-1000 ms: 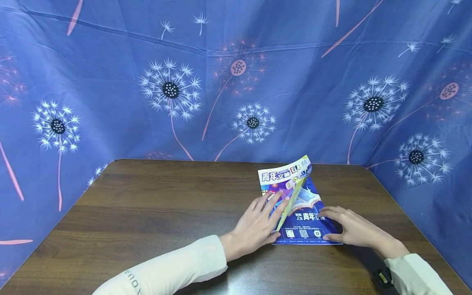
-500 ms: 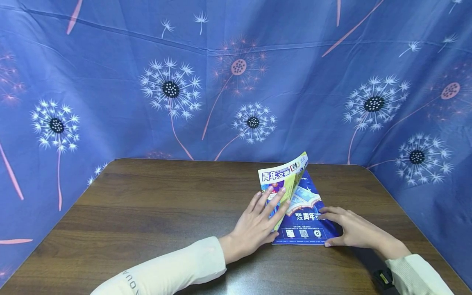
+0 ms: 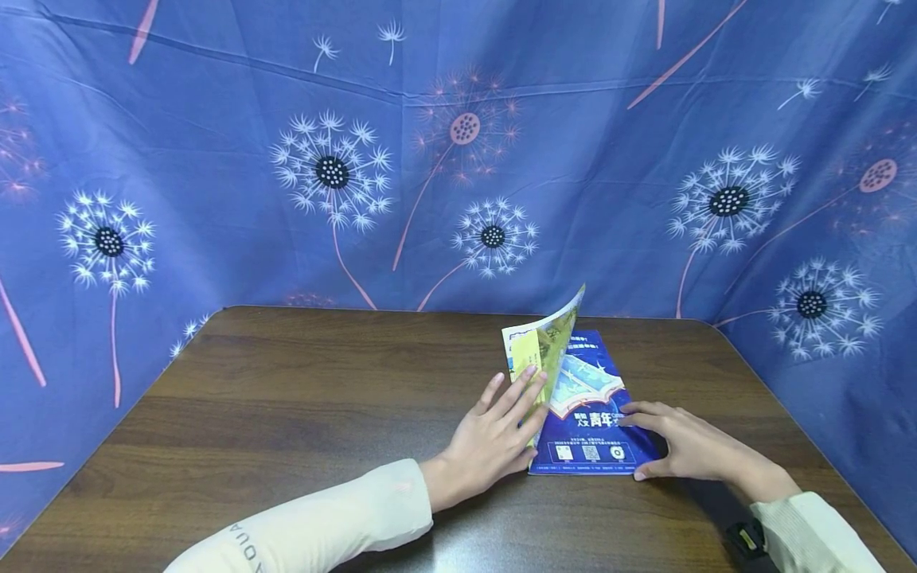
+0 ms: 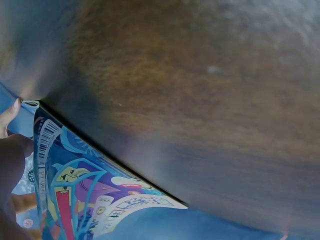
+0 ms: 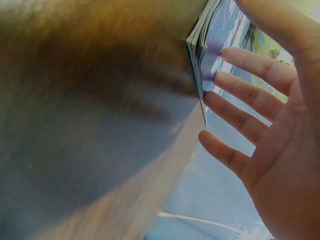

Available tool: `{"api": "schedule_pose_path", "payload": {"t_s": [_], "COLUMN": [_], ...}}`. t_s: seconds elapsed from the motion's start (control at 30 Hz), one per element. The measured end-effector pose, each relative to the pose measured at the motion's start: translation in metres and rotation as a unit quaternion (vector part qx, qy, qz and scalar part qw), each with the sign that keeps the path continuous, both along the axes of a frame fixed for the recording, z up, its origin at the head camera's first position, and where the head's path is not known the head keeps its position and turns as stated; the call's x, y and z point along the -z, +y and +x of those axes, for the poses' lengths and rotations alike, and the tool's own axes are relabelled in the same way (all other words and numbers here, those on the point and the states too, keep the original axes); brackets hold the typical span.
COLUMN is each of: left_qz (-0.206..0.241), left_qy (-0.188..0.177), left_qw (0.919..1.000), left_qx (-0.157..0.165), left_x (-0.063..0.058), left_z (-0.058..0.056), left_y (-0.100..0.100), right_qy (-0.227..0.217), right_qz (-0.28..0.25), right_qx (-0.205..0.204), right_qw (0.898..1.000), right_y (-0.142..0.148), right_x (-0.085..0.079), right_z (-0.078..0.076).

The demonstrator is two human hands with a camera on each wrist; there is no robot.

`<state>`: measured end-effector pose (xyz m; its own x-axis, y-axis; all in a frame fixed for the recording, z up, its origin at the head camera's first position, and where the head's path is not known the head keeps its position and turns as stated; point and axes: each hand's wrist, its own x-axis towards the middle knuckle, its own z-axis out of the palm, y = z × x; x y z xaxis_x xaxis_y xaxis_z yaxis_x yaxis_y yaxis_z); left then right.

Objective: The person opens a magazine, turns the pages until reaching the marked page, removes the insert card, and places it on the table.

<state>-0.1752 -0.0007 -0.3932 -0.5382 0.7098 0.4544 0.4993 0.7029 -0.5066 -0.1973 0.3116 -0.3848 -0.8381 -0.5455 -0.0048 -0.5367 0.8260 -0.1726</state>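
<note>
A magazine (image 3: pixel 587 434) with a dark blue page showing an open-book picture lies on the table. Its cover (image 3: pixel 557 342) stands curled up toward the left, the yellow-green inner side facing right. My left hand (image 3: pixel 487 442) rests on that turned cover with fingers straight and spread. In the left wrist view the cover's colourful cartoon front (image 4: pixel 82 185) and barcode show. My right hand (image 3: pixel 691 446) lies at the magazine's right edge, fingertips touching the blue page. The right wrist view shows its extended fingers (image 5: pixel 252 97) against the stacked page edges (image 5: pixel 196 52).
The dark wooden table (image 3: pixel 308 390) spreads widely to the left of the magazine. Behind it hangs a blue cloth (image 3: pixel 401 159) with a dandelion print. A black wrist device (image 3: pixel 747 539) sits by the right sleeve.
The cover has swung further left and upright, uncovering more of the blue page and its inner side. My left hand has shifted slightly left; my right hand has barely moved.
</note>
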Motion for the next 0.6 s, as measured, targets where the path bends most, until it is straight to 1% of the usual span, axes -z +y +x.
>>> {"api": "schedule_pose_path", "payload": {"t_s": [0.23,0.33,0.47,0.6], "left_qz": [-0.015,-0.018,-0.034,-0.045], "left_qy": [-0.006,-0.007,-0.010,-0.013], "left_qw": [0.9998,0.9997,0.9990,0.9981], "left_qx": [0.007,0.014,0.028,0.041], "left_x": [-0.0011,-0.0013,-0.0008,-0.0001], "left_z": [0.0004,0.0007,0.0002,-0.0003], "left_y": [-0.0025,-0.0037,-0.0050,-0.0067], "right_qy": [-0.015,-0.018,-0.019,-0.029], "right_qz": [0.001,-0.002,-0.006,-0.013], "right_qx": [0.003,-0.005,-0.020,-0.024], "right_qw": [1.000,1.000,1.000,0.999], "right_y": [-0.0001,0.0005,0.0020,0.0023], "right_x": [-0.0039,-0.0047,-0.0054,-0.0070], "right_z": [0.0005,0.0001,-0.0004,-0.0004]}}
